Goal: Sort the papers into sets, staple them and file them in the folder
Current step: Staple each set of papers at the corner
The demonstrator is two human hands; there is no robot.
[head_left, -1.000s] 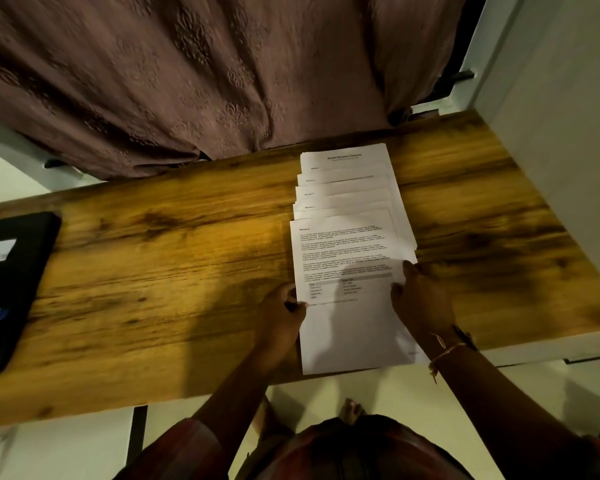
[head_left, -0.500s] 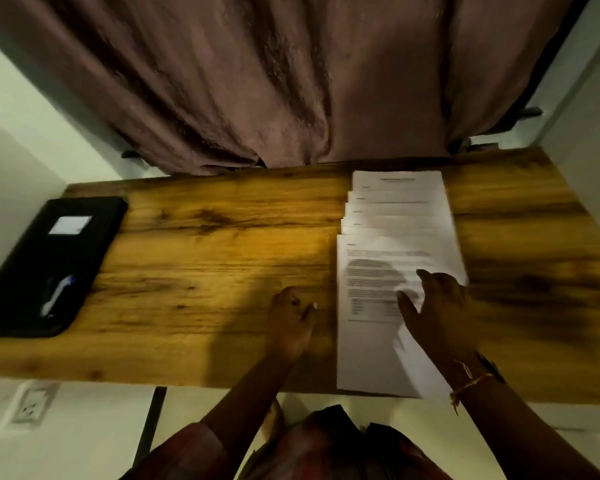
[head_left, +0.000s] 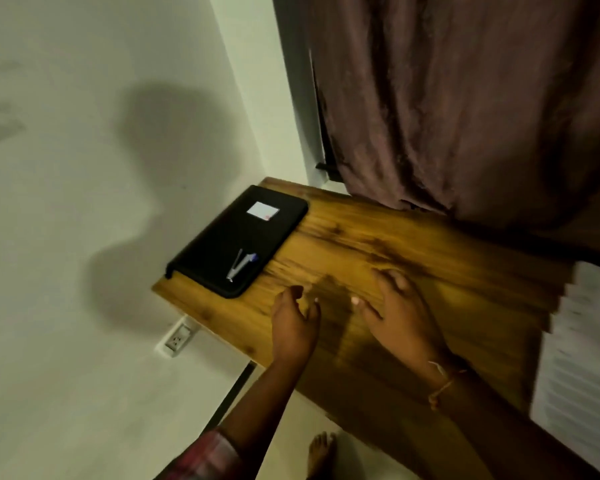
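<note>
The wooden table (head_left: 378,237) bears a black folder (head_left: 236,237) and fanned papers (head_left: 582,358)

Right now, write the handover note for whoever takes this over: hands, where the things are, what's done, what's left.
Hands: left hand loosely curled, empty; right hand spread, empty; both over bare wood of the table.
Things: papers fanned in an overlapping row at the table's right end, blurred. Black folder closed at the left end, with what looks like the stapler lying on it.
Done: papers laid out; no stapling visible.
Left: fetch stapler, make sets, staple, file in folder.
</note>
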